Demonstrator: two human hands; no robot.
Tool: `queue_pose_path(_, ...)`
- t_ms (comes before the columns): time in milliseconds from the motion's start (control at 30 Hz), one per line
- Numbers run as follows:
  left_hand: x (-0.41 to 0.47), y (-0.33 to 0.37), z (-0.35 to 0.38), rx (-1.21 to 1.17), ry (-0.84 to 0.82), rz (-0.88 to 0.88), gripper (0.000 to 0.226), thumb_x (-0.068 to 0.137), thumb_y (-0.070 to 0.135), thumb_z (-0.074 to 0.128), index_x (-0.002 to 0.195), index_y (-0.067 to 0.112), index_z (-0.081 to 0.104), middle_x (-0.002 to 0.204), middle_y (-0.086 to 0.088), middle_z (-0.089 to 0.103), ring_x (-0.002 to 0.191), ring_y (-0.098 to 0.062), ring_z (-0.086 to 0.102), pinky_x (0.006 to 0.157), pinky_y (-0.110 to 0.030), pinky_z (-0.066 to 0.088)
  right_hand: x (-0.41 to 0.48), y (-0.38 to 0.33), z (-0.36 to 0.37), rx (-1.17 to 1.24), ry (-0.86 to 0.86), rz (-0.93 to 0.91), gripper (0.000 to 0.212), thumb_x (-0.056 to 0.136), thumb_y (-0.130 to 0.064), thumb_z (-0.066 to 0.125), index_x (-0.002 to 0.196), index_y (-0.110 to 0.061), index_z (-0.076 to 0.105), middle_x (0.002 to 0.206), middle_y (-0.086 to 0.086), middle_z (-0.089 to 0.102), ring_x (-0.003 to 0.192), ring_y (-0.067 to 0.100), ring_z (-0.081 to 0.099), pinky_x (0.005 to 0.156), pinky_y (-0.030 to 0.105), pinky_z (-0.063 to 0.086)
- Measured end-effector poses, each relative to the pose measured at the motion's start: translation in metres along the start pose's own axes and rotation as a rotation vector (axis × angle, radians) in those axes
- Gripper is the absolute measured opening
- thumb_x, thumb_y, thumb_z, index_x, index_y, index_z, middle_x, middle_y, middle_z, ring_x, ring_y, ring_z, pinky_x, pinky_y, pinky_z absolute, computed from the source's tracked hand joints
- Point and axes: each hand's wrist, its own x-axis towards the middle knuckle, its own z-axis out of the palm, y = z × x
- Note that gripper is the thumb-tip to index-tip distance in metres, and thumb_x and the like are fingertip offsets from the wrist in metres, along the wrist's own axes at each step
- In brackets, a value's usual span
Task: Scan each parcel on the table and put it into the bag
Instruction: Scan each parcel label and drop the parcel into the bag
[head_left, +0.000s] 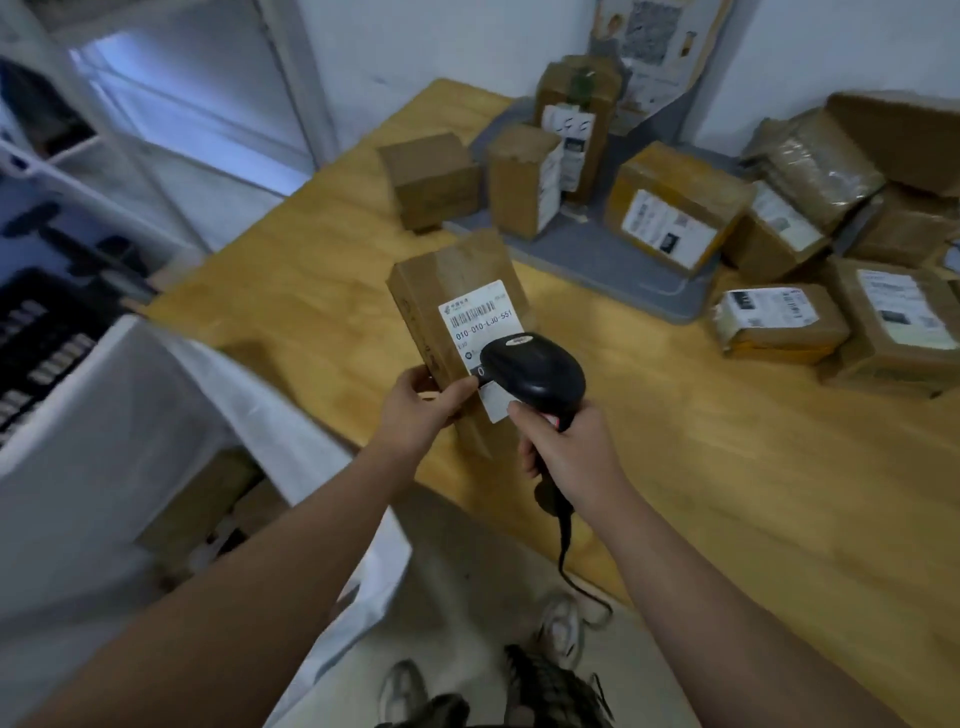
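Above the bench (727, 467) edge: left hand (421, 405) pinches the parcel (452, 291) at its lower end; right hand (566, 447) is clamped round the scanner (535, 369), aimed at the label (480, 317). Stiff taped cardboard, probably light; grip the narrow sides.

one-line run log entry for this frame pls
phase: scan | left hand: holds parcel | right hand: holds scanner over its label | bag: at table's left edge | other parcels: on table

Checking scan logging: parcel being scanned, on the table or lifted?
Lifted, tilted: the left hand grips the parcel by its lower end above the table; the right hand holds the scanner at its label.
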Motion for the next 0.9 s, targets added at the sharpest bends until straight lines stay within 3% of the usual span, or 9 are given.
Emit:
queue_pose_path(133,-0.040,-0.031,-0.080,0.068,0.141,0.089,0.051,0.082,0.031,0.074,0.123,0.019,0.045,0.107,0.011,0.058,0.094,-0.003,0.058,0.066,-0.012,0.050,-0.023,0.014,0.067,0.023,-0.067,-0.016,0.014,0.088,-0.017,0.070,0.079,-0.012,0.060,0.052,-0.005,0.057,0.049,0.013,0.056,0.053,0.025,0.048)
queue_pose_path(300,-0.084,-0.082,-0.165,0.085,0.206,0.051,0.062,0.081,0.028,0.075,0.130,0.022,0.037,0.114,0.011,0.053,0.102,-0.007,0.055,0.079,-0.021,0.047,-0.046,0.034,0.127,0.007,-0.107,0.032,0.017,0.089,-0.016,0.068,0.077,-0.008,0.060,0.053,-0.002,0.056,0.052,0.014,0.056,0.055,0.028,0.047)
queue_pose_path(433,-0.098,-0.120,-0.219,0.159,0.254,-0.028,0.065,0.080,0.022,0.076,0.130,0.018,0.035,0.111,0.010,0.052,0.099,-0.004,0.054,0.077,-0.018,0.046,-0.054,0.041,0.164,-0.119,-0.181,0.099,0.018,0.090,-0.019,0.067,0.084,-0.002,0.064,0.056,-0.001,0.058,0.050,0.007,0.058,0.056,0.024,0.050)
queue_pose_path(500,-0.098,-0.142,-0.244,0.223,0.278,-0.111,0.070,0.076,0.026,0.080,0.130,0.017,0.036,0.113,0.008,0.053,0.100,-0.007,0.055,0.079,-0.021,0.049,-0.057,0.043,0.183,-0.158,-0.221,0.113,0.014,0.090,-0.014,0.065,0.084,-0.003,0.061,0.058,0.002,0.057,0.047,0.005,0.056,0.053,0.021,0.048)
queue_pose_path(567,-0.096,-0.161,-0.266,0.293,0.294,-0.221,0.078,0.064,0.043,0.084,0.124,0.021,0.040,0.117,0.004,0.055,0.106,-0.015,0.058,0.085,-0.035,0.055,-0.059,0.046,0.200,-0.172,-0.265,0.127,0.011,0.090,-0.012,0.065,0.082,-0.009,0.058,0.057,0.003,0.055,0.045,0.005,0.054,0.049,0.018,0.046)
queue_pose_path(667,-0.088,-0.191,-0.292,0.433,0.360,-0.394,0.100,0.045,0.065,0.083,0.122,0.020,0.039,0.121,-0.004,0.053,0.109,-0.028,0.058,0.088,-0.051,0.054,-0.057,0.053,0.225,-0.291,-0.335,0.134,0.014,0.088,-0.022,0.067,0.081,-0.020,0.056,0.060,0.001,0.060,0.051,0.011,0.059,0.054,0.026,0.050)
queue_pose_path(767,-0.087,-0.211,-0.309,0.519,0.457,-0.591,0.090,0.065,0.051,0.083,0.124,0.006,0.033,0.124,-0.017,0.049,0.115,-0.039,0.052,0.090,-0.045,0.048,-0.053,0.061,0.246,-0.399,-0.429,0.159,0.015,0.087,-0.028,0.066,0.097,-0.024,0.056,0.068,0.000,0.064,0.056,0.012,0.062,0.056,0.026,0.050)
queue_pose_path(833,-0.088,-0.225,-0.320,0.538,0.506,-0.714,0.090,0.069,0.053,0.080,0.126,0.004,0.031,0.127,-0.021,0.047,0.117,-0.042,0.050,0.092,-0.049,0.048,-0.050,0.065,0.263,-0.448,-0.489,0.181,0.024,0.088,-0.030,0.065,0.109,-0.023,0.054,0.076,0.002,0.066,0.061,0.014,0.064,0.058,0.028,0.053)
queue_pose_path(900,-0.085,-0.239,-0.329,0.589,0.535,-0.734,0.094,0.072,0.053,0.077,0.133,0.003,0.026,0.132,-0.023,0.041,0.120,-0.044,0.047,0.095,-0.051,0.046,-0.045,0.068,0.282,-0.504,-0.548,0.173,0.024,0.089,-0.030,0.064,0.109,-0.023,0.052,0.081,0.003,0.066,0.068,0.018,0.065,0.064,0.032,0.057)
